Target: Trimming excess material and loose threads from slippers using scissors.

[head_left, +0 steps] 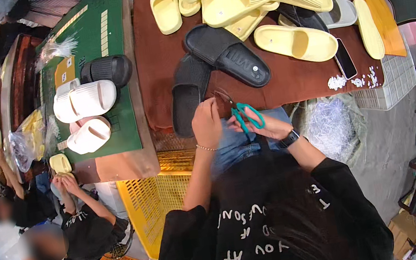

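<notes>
One pair of green scissors point(239, 118) is held in the right hand point(264, 125), its fingers half curled at the handles. Left of the scissors, the left hand point(207, 122) has its fingers bunched; whether they pinch anything I cannot tell. Two black slides point(233, 58) lie beyond the scissors on the brown bench point(288, 84), yellow slides point(296, 42) farther off, a phone point(346, 60) to their right.

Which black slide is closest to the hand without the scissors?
The black slide poking over the edge of the brown tabletop, beside the left hand; the other black slides lie farther off.
</notes>
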A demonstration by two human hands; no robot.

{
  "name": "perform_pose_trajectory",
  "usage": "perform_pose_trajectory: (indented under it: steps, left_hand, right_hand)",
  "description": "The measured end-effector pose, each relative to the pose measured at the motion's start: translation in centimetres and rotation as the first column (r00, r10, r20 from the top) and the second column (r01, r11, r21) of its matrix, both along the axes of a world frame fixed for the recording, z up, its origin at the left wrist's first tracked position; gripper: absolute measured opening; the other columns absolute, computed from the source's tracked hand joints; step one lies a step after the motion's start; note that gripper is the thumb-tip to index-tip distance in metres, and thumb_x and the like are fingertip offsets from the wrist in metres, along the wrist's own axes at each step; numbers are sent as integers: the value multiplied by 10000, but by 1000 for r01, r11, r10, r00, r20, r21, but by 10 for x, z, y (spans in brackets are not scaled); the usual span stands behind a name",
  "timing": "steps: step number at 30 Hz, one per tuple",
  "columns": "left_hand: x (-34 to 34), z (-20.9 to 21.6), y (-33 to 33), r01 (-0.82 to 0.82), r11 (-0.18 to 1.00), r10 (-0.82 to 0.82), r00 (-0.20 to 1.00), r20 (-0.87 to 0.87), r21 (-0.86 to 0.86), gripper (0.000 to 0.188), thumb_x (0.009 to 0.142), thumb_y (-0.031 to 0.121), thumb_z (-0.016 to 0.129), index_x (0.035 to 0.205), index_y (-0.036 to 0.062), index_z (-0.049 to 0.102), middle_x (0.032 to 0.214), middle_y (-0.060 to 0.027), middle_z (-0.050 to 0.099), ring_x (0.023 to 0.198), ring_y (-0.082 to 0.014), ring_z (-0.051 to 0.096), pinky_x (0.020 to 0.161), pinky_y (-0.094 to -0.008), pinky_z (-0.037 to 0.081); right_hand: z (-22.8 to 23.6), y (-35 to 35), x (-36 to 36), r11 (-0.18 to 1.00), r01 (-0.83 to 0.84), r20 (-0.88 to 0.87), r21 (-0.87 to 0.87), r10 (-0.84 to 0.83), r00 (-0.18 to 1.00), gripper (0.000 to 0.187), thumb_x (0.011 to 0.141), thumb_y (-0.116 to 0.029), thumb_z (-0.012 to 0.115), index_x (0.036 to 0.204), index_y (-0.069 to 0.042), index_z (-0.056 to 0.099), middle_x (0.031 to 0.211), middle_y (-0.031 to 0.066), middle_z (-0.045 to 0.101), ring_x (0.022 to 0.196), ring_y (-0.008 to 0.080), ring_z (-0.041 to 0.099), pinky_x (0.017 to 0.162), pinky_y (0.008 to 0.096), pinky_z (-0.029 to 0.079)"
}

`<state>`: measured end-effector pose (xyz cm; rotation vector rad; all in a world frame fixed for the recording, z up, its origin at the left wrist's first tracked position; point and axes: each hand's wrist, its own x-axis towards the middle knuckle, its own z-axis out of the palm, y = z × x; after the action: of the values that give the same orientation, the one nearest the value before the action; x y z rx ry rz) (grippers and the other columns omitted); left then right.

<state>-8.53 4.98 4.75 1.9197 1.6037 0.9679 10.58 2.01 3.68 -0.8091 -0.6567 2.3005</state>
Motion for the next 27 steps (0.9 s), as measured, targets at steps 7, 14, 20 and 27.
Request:
perform_pose_trajectory:
  steps: [7, 14, 20, 27]
  left_hand:
    - [-8, 6, -5, -63, 978, 107, 970, 218, -201, 127, 900, 109, 505, 903, 28, 603, 711, -126, 604, 667, -318, 606, 627, -403, 474]
    - [16, 48, -50, 880, 166, -411, 472, 780, -445, 157, 900, 141, 531, 827, 27, 611, 594, -27, 569, 525, -124, 551, 503, -302, 437]
    - [52, 67, -52, 919, 203, -83, 361, 929, -339, 195, 969, 196, 489, 922, 35, 589, 671, -13, 587, 561, -74, 565, 485, -206, 434]
    - [40, 36, -26, 610, 672, -50, 604, 796, -420, 176, 964, 152, 491, 911, 16, 588, 657, 1, 582, 570, -47, 543, 500, -192, 421]
  right_hand:
    - [23, 27, -21, 842, 535, 86, 64, -539, 838, 448, 957, -475, 456, 937, -41, 561, 685, 5, 527, 606, 94, 523, 553, 237, 395]
    - [-23, 28, 74, 544, 663, 468, 514, -826, 315, 404, 951, -293, 542, 1182, 38, 507, 1061, 95, 592, 991, 152, 552, 862, 284, 424]
    - [26, 5, 47, 666, 464, 549, 584, -745, 378, 529, 983, -273, 458, 1401, 26, 333, 1490, 149, 289, 1379, 209, 264, 1117, 330, 202]
    - [39, -59, 26, 933, -30, 533, 357, -177, 828, 356, 997, -301, 437, 1117, 13, 554, 851, 27, 584, 823, 119, 535, 820, 273, 433]
